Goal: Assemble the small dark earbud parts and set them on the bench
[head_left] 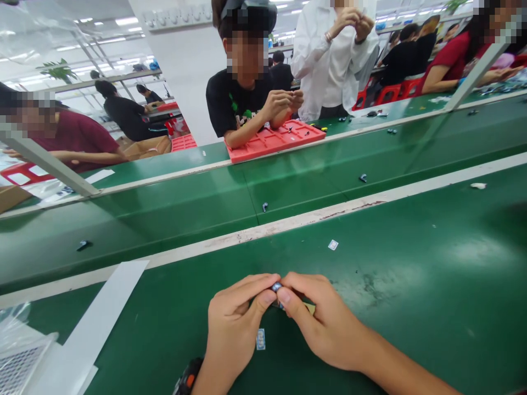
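Note:
Between the fingertips of both hands is a small glossy blue earbud (276,286), mostly hidden by the fingers. My left hand (236,318) pinches it from the left with thumb and forefinger. From the other side, my right hand (319,315) grips it with its thumb and forefinger. Just below the hands a small blue-and-white printed label (261,339) lies on the green worktop (411,318). Partly behind the right thumb shows a yellowish piece (309,309), too covered to name. Farther off lies another small label (333,245).
Beyond a pale ledge (304,219), a green conveyor belt (197,211) carries several earbuds (264,207). Across it, a person in black (247,104) works over a red tray (280,140). White paper strips (102,312) and a white mesh basket (27,365) lie at my left.

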{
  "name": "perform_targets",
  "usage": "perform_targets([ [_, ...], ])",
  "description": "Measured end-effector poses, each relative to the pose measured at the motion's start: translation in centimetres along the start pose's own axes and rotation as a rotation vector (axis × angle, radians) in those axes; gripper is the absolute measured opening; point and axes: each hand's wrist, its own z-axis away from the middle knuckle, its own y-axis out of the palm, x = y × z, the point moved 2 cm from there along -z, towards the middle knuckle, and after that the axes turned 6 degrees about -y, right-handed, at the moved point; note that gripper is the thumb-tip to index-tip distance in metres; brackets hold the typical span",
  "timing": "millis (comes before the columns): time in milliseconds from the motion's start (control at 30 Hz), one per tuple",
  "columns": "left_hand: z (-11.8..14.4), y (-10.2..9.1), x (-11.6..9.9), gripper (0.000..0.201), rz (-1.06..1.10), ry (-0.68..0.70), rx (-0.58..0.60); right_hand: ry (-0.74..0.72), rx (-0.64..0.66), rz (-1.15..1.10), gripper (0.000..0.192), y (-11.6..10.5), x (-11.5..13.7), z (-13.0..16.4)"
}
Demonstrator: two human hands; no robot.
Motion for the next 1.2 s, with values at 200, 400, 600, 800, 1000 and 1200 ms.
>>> perform_targets([
  [200,-0.19,0.13,-0.66,0.034,-0.001,0.053,-0.003,-0.06,-0.022,0.046,0.035,-0.12,0.18,-0.02],
  [400,0.11,0.12,-0.46,0.038,-0.009,0.093,0.004,-0.048,-0.004,0.018,0.036,-0.14,0.21,0.15],
  [600,0.46,-0.06,-0.25,0.041,-0.133,0.217,0.009,-0.006,0.024,-0.019,0.037,-0.06,0.05,0.0],
  [800,-0.13,-0.3,-0.45,0.034,-0.085,0.246,0.047,-0.08,0.001,0.058,0.036,-0.09,-0.15,-0.03],
  [1000,-0.1,-0.09,-0.19,0.036,-0.045,0.189,0.043,-0.113,0.006,0.065,0.035,-0.16,-0.35,0.07],
  [1200,-0.1,0.06,-0.22,0.037,-0.042,0.249,0.018,-0.036,0.032,-0.052,0.037,-0.22,-0.12,-0.17],
])
